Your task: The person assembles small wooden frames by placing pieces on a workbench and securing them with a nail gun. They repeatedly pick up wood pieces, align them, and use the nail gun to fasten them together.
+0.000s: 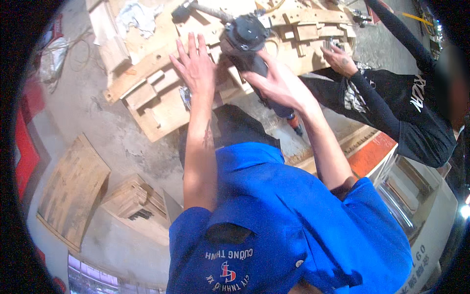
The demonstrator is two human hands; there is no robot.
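Note:
My right hand (281, 83) is wrapped round the handle of a black nail gun (246, 33) with a round-capped head. An orange-tipped fitting (294, 122) shows at the tool's rear end. The head of the nail gun stands over a pale wooden frame (171, 110) built of boards and small blocks; its tip is hidden. To the left of the tool, my left hand (197, 68) lies with fingers spread on the wood and holds nothing. Small metal pieces (185, 97) sit beside my left wrist.
A hammer (200, 10) lies at the far side. On the right, a co-worker in black rests a hand (341, 60) by the wooden blocks. A white cloth (138, 18) lies far left. A curved wooden panel (73, 192) and stacked wood pieces (132, 196) stand at lower left.

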